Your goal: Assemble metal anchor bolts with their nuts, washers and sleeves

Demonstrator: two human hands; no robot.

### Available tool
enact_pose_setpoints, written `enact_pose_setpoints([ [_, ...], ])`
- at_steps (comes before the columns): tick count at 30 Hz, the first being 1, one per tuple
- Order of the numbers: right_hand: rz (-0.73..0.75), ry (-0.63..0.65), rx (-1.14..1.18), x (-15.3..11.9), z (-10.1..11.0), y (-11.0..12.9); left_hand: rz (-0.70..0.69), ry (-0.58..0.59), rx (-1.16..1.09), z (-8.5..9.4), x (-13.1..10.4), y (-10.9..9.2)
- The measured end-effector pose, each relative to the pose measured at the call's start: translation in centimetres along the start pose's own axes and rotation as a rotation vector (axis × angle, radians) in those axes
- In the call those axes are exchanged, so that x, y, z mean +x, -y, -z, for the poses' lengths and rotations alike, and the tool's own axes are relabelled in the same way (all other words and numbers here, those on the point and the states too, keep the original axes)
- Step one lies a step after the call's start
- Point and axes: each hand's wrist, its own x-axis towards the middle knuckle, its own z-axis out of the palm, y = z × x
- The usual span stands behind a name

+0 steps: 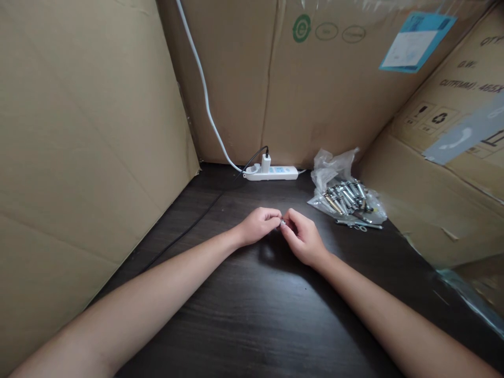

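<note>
My left hand (260, 224) and my right hand (304, 237) meet over the middle of the dark tabletop, thumbs and fingers pinched together. Between the fingertips shows a small shiny metal piece (282, 222), mostly covered, so its exact kind cannot be made out. To the right lies an open clear plastic bag (334, 165) with several metal expansion bolts (348, 195) in it. Just in front of the bag are a loose bolt rod (364, 225) and a few flat washers (360, 228).
A white power strip (289, 173) with a plugged-in charger (266, 163) stands at the back. Its white cord (205, 89) runs upward, and a black cable (197, 219) crosses the left of the dark table (252, 320). Large cardboard boxes (236, 79) wall in the back and both sides.
</note>
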Motion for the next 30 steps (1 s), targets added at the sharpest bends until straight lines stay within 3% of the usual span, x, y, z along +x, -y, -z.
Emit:
enact_pose_setpoints([
  [20, -0.062, 0.027, 0.069, 0.17, 0.05, -0.23, 0.006, -0.035, -0.034, -0.06, -0.10, -0.14],
  [30, 0.040, 0.025, -0.065, 0.21, 0.12, -0.05, 0.016, 0.001, -0.041, 0.11, 0.11, 0.27],
])
